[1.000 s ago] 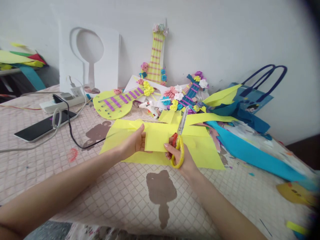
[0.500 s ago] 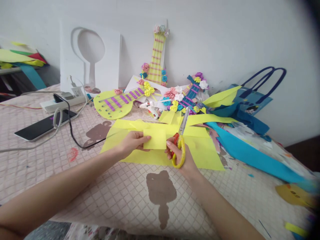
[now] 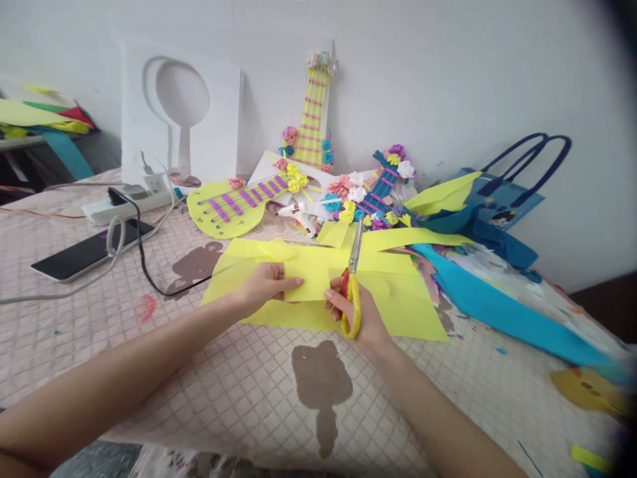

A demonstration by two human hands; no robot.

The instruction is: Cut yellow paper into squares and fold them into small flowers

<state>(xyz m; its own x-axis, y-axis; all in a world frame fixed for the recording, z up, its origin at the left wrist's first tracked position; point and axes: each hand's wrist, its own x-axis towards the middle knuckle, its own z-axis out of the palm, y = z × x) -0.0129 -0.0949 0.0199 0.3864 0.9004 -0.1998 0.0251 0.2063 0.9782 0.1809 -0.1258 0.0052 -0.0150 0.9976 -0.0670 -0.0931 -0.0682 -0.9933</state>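
My left hand (image 3: 271, 284) pinches the left edge of a small square of yellow paper (image 3: 307, 280), thumb on top. My right hand (image 3: 361, 307) is closed around a pair of scissors (image 3: 354, 285) with red and yellow handles, its blades together and pointing up and away from me. The thumb and fingertips of this hand are at the square's right edge; whether they grip it too I cannot tell. Beneath both hands a large sheet of yellow paper (image 3: 405, 305) lies on the table, with smaller yellow pieces (image 3: 341, 234) along its far side.
Behind stand paper guitars (image 3: 229, 209) with paper flowers and a white glue gun (image 3: 300, 218). To the left lie a phone (image 3: 92, 249), a power strip (image 3: 124, 204) and cables. On the right are a blue strip (image 3: 497, 305), scraps and a blue bag (image 3: 507, 199).
The scissors have swung a little to the left and tilted more upright. My right hand has shifted slightly left and down, and the yellow square has dropped slightly.
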